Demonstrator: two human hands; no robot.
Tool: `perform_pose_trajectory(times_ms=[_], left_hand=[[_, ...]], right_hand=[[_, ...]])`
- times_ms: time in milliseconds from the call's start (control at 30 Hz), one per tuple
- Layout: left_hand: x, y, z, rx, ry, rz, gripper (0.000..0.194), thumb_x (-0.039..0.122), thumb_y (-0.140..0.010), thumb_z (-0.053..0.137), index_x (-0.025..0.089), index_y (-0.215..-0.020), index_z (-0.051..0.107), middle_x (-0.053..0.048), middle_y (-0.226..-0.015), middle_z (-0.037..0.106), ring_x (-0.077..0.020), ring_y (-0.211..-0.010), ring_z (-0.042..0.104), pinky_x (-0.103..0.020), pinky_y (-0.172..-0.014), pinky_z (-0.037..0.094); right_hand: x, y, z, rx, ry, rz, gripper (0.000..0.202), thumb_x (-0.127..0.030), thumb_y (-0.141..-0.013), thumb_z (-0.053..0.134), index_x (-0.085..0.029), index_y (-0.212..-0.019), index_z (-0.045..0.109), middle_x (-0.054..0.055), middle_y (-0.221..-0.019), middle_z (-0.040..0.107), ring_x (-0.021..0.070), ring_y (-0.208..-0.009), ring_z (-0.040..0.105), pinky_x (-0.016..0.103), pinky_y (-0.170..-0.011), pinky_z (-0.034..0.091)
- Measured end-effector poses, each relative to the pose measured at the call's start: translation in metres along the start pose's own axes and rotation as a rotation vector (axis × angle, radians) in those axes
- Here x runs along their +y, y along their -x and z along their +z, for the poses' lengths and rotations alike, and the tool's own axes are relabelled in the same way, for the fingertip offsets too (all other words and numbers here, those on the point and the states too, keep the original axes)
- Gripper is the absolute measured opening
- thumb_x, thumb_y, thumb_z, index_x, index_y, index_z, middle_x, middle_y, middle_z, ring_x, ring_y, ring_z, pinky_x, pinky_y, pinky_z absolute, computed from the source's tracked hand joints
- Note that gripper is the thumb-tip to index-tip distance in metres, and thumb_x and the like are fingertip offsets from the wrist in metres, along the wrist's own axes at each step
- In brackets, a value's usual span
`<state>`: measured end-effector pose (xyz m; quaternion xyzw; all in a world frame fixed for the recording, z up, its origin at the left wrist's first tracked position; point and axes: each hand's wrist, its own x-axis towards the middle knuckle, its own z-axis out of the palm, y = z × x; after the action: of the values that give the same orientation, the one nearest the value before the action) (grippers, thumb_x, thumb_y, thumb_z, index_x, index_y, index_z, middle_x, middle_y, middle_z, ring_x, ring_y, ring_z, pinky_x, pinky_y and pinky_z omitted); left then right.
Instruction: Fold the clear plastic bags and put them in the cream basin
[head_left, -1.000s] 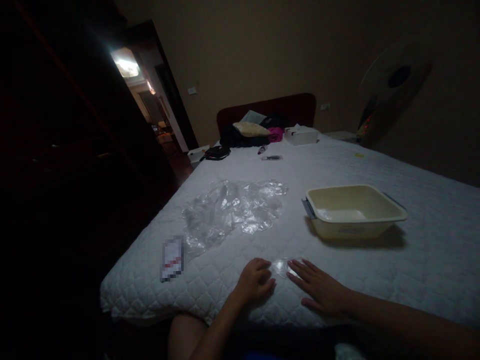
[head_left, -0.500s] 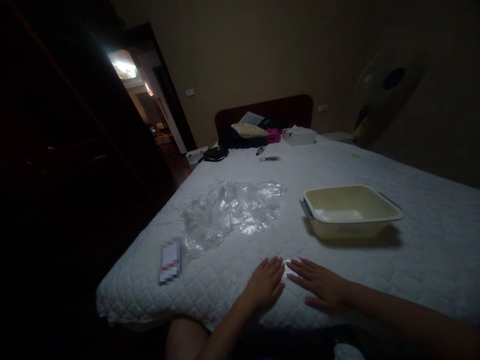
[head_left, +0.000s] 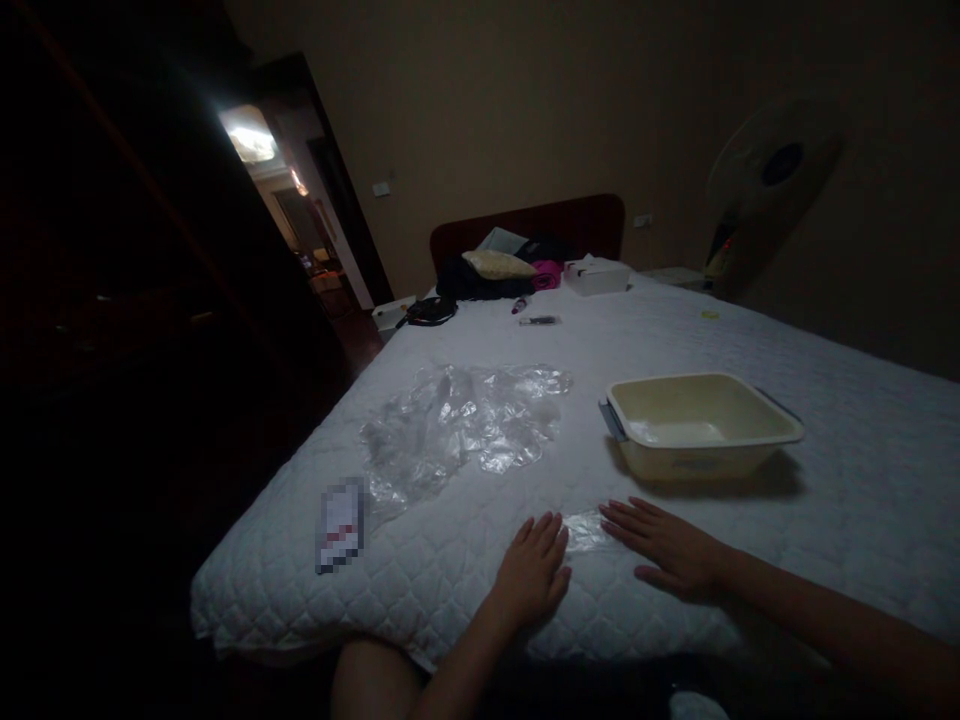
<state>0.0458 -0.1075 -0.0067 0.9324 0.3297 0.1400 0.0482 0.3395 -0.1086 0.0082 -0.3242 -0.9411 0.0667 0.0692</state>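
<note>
A small folded piece of clear plastic, perhaps a bag, lies flat on the white quilted bed between my hands. My left hand rests palm down at its left end, fingers stretched out. At the right end, my right hand lies flat with its fingers spread, the tips by the plastic's edge. Beyond my left hand a pile of crumpled clear plastic bags covers part of the bed. A cream plastic basin with grey handles stands behind my right hand.
A blurred-out flat object lies near the bed's left edge. Towards the headboard are piled clothes and a pillow, a white box and a black bag. A fan stands at the right.
My right hand has slid right, away from my left, uncovering more of the plastic piece between them. My left hand has stayed in nearly the same place.
</note>
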Motion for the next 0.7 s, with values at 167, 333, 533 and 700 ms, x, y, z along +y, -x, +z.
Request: perform_pose_trajectory(times_ms=[167,333,533,700], left_hand=[[-0.002,0.002,0.011,0.077,-0.023,-0.128,0.060,0.047,-0.084,0.036,0.017,-0.135,0.024,-0.009,-0.141,0.024,-0.0248,-0.130,0.018,-0.047,-0.105,0.020],[-0.003,0.004,0.018,0.178,-0.046,-0.216,0.069,0.050,-0.080,0.043,0.014,-0.135,0.024,-0.011,-0.142,0.021,-0.0279,-0.131,0.015,-0.051,-0.104,0.019],[-0.002,0.004,0.019,0.199,-0.042,-0.200,0.070,0.048,-0.079,0.045,0.016,-0.136,0.022,-0.011,-0.142,0.020,-0.0280,-0.131,0.014,-0.052,-0.104,0.020],[-0.003,0.006,0.021,0.264,-0.018,-0.174,0.070,0.038,-0.076,0.051,0.015,-0.135,0.022,-0.013,-0.143,0.016,-0.0302,-0.131,0.013,-0.051,-0.101,0.028]], right_hand=[[-0.001,-0.020,0.002,0.251,0.153,0.214,0.057,-0.035,-0.087,0.039,-0.015,-0.137,0.021,0.015,-0.141,0.025,0.0270,-0.128,0.025,0.049,-0.100,0.028],[-0.041,-0.057,0.000,0.275,0.127,0.197,0.049,-0.029,-0.088,0.035,-0.015,-0.135,0.028,0.015,-0.140,0.027,0.0247,-0.127,0.028,0.046,-0.101,0.027],[-0.062,-0.069,0.019,0.057,-0.021,0.159,0.053,-0.042,-0.088,0.032,-0.017,-0.135,0.028,0.016,-0.137,0.033,0.0278,-0.126,0.029,0.052,-0.101,0.022],[-0.042,-0.059,0.028,0.012,-0.088,0.110,0.057,-0.045,-0.087,0.035,-0.018,-0.136,0.027,0.015,-0.139,0.029,0.0262,-0.127,0.026,0.049,-0.103,0.020]])
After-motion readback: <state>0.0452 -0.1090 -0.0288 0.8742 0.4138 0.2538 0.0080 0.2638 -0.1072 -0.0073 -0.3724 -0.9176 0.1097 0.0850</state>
